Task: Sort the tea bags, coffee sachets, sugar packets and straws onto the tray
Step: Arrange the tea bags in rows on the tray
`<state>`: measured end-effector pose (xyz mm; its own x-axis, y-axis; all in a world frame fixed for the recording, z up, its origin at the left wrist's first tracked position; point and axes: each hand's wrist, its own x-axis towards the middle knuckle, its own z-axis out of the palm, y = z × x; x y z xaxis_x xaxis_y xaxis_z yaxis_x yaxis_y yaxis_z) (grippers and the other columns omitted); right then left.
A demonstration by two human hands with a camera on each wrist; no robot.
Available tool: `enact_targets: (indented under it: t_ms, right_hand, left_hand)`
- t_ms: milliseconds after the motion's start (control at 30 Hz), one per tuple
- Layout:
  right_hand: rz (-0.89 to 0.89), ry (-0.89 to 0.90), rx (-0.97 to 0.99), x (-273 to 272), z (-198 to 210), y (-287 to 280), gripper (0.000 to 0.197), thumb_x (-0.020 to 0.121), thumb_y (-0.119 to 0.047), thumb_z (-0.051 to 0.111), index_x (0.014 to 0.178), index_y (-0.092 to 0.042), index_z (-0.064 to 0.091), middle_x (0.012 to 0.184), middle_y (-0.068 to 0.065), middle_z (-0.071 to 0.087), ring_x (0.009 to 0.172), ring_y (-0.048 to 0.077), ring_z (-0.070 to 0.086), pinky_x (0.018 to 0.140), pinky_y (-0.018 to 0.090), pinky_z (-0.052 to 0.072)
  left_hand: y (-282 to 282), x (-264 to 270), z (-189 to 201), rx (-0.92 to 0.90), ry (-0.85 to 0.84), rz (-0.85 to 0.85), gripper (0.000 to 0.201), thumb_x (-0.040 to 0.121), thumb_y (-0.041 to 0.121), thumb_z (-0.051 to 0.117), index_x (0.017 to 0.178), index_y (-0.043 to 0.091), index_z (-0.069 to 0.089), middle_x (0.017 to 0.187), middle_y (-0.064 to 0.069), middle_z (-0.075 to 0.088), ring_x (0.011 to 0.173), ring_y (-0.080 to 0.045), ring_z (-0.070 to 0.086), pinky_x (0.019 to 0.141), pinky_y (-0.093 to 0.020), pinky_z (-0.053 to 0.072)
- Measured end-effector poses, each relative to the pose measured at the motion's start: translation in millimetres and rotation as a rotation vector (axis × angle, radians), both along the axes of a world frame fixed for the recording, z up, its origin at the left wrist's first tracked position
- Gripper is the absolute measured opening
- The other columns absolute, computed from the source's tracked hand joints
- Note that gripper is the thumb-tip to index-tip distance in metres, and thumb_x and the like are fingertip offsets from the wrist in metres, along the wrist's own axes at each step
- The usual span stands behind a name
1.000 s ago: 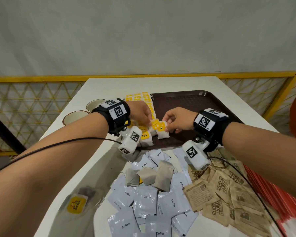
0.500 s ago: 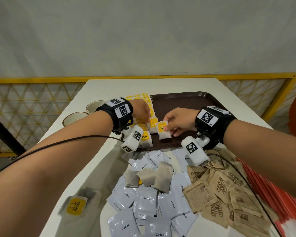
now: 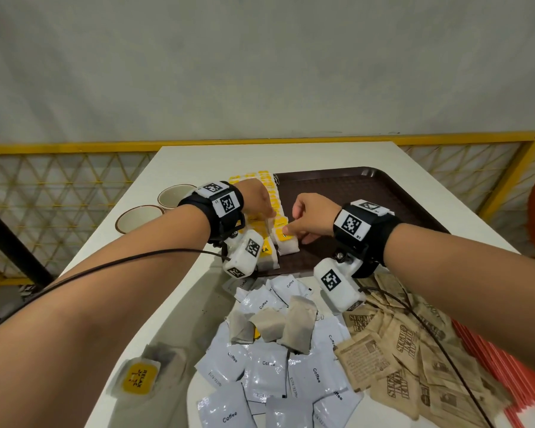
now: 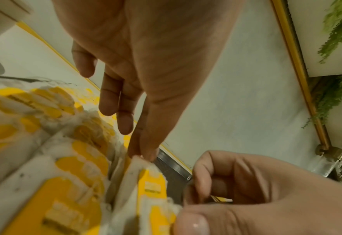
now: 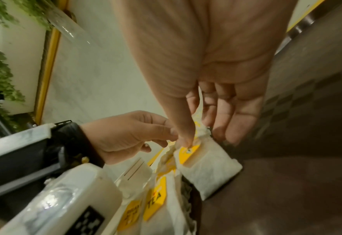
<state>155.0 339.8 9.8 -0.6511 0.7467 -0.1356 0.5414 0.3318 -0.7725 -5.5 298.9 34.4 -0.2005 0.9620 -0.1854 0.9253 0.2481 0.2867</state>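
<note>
Pinching the top edge of a white tea bag (image 3: 288, 246) with a yellow tag, the right hand (image 3: 311, 218) closes thumb and forefinger on it while its other fingers (image 5: 236, 114) hang loosely spread behind. The bag rests on the brown tray (image 3: 346, 193), at the near end of a row of tea bags (image 3: 267, 211). Just left of these fingers, the left hand (image 3: 258, 201) touches the neighbouring bags with its thumb and forefinger tips together, remaining fingers relaxed. Nearer the person than both hands, on the white bench (image 3: 179, 304), lie coffee sachets (image 3: 269, 375), brown sugar packets (image 3: 405, 350) and red straws (image 3: 504, 366).
</note>
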Motion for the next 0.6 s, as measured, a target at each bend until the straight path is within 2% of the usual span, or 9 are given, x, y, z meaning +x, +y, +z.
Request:
enact_targets:
  t_ms: [100, 167, 233, 300, 400, 467, 533, 600]
  right_hand:
    - [0.082, -0.079, 0.087, 7, 4, 0, 0.029, 0.076, -0.015, 0.08, 0.075, -0.011, 0.051, 0.068, 0.005, 0.058, 0.057, 0.012, 0.057, 0.06, 0.029, 0.057]
    - [0.163, -0.144, 0.101, 10, 6, 0, 0.028, 0.073, -0.013, 0.082, 0.073, -0.012, 0.054, 0.07, 0.005, 0.059, 0.061, 0.016, 0.059, 0.067, 0.033, 0.058]
    - [0.223, -0.208, 0.121, 9, 6, -2, 0.028, 0.07, -0.011, 0.083, 0.07, -0.013, 0.055, 0.071, 0.004, 0.059, 0.06, 0.016, 0.059, 0.063, 0.028, 0.056]
    - [0.239, -0.237, 0.131, 5, 4, -3, 0.029, 0.07, -0.009, 0.083, 0.068, -0.014, 0.055, 0.069, 0.003, 0.059, 0.054, 0.011, 0.058, 0.056, 0.02, 0.052]
    - [0.227, -0.223, 0.117, -1, 1, -2, 0.027, 0.071, -0.005, 0.082, 0.067, -0.012, 0.056, 0.064, 0.002, 0.06, 0.043, 0.002, 0.057, 0.048, 0.014, 0.049]
    - [0.227, -0.216, 0.104, -4, -1, -2, 0.025, 0.072, -0.003, 0.08, 0.067, -0.011, 0.057, 0.063, 0.002, 0.06, 0.042, 0.001, 0.057, 0.049, 0.014, 0.051]
    - [0.228, -0.209, 0.091, -5, -3, -1, 0.024, 0.073, -0.002, 0.079, 0.067, -0.01, 0.057, 0.064, 0.003, 0.06, 0.045, 0.003, 0.058, 0.053, 0.017, 0.054]
    - [0.226, -0.208, 0.087, -6, -4, 0, 0.023, 0.075, -0.003, 0.078, 0.067, -0.009, 0.058, 0.064, 0.003, 0.06, 0.048, 0.004, 0.058, 0.055, 0.018, 0.056]
  left_hand:
    - [3, -1, 1, 0.012, -0.014, 0.013, 0.032, 0.087, 0.037, 0.065, 0.102, 0.009, 0.071, 0.102, -0.005, 0.066, 0.091, -0.015, 0.054, 0.078, -0.027, 0.04]
    - [3, 0, 2, -0.005, -0.025, 0.027, 0.034, 0.086, 0.04, 0.066, 0.102, 0.01, 0.07, 0.097, -0.001, 0.061, 0.091, -0.015, 0.053, 0.077, -0.027, 0.038]
    - [3, 1, 3, -0.009, -0.046, 0.032, 0.034, 0.085, 0.041, 0.067, 0.101, 0.011, 0.071, 0.096, 0.0, 0.061, 0.09, -0.015, 0.053, 0.077, -0.027, 0.038]
    - [3, 0, 3, -0.018, -0.055, 0.022, 0.031, 0.084, 0.039, 0.068, 0.1, 0.011, 0.072, 0.097, 0.0, 0.064, 0.092, -0.016, 0.056, 0.078, -0.028, 0.042]
    - [4, -2, 0, -0.042, -0.054, -0.015, 0.015, 0.08, 0.029, 0.073, 0.089, 0.016, 0.074, 0.097, 0.0, 0.07, 0.096, -0.016, 0.063, 0.085, -0.03, 0.051]
    - [3, -2, -2, -0.061, -0.057, -0.038, 0.008, 0.078, 0.024, 0.075, 0.081, 0.018, 0.072, 0.095, 0.001, 0.071, 0.093, -0.014, 0.063, 0.078, -0.027, 0.049]
    - [3, -3, -1, -0.054, -0.05, -0.034, 0.01, 0.079, 0.025, 0.075, 0.083, 0.017, 0.071, 0.094, 0.0, 0.069, 0.09, -0.013, 0.06, 0.075, -0.025, 0.044]
    - [1, -3, 3, -0.027, -0.056, -0.003, 0.02, 0.082, 0.033, 0.071, 0.09, 0.014, 0.072, 0.094, 0.0, 0.065, 0.091, -0.014, 0.057, 0.078, -0.026, 0.042]
